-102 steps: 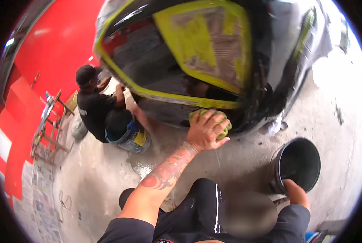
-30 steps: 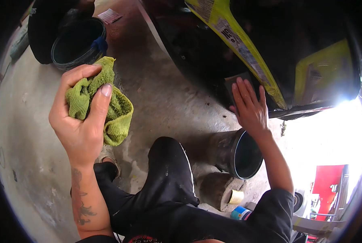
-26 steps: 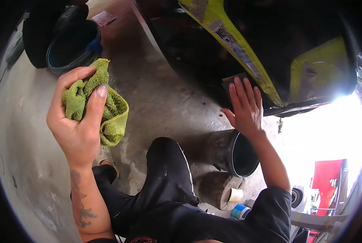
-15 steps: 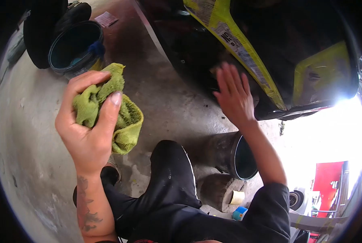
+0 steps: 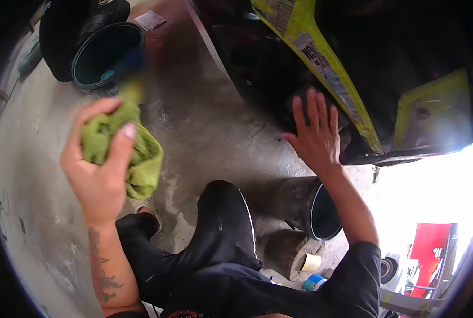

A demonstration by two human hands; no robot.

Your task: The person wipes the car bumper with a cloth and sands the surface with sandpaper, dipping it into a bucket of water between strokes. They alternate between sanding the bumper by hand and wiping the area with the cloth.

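My left hand (image 5: pixel 101 164) is closed round a crumpled green cloth (image 5: pixel 144 175), held up above the floor at the left. My right hand (image 5: pixel 317 132) lies with straight, slightly spread fingers over the dark glossy body panel (image 5: pixel 263 74), palm towards it. Nothing shows between those fingers. Beside them a strip of yellow masking tape and newspaper (image 5: pixel 326 69) runs down the panel. Another taped-over area (image 5: pixel 432 111) sits further right.
A dark bucket (image 5: pixel 79 79) stands upper left, with a blurred blue and yellow shape (image 5: pixel 131 69) beside it. Another bucket (image 5: pixel 314 212) lies tipped below my right forearm, near a round block (image 5: pixel 284 252) and a blue can (image 5: pixel 313 282). Printed paper (image 5: pixel 150 20) lies on the floor.
My left hand has moved left and slightly down with the green cloth. My right hand has shifted a little right and down on the panel, its fingers more spread. The view has shifted slightly.
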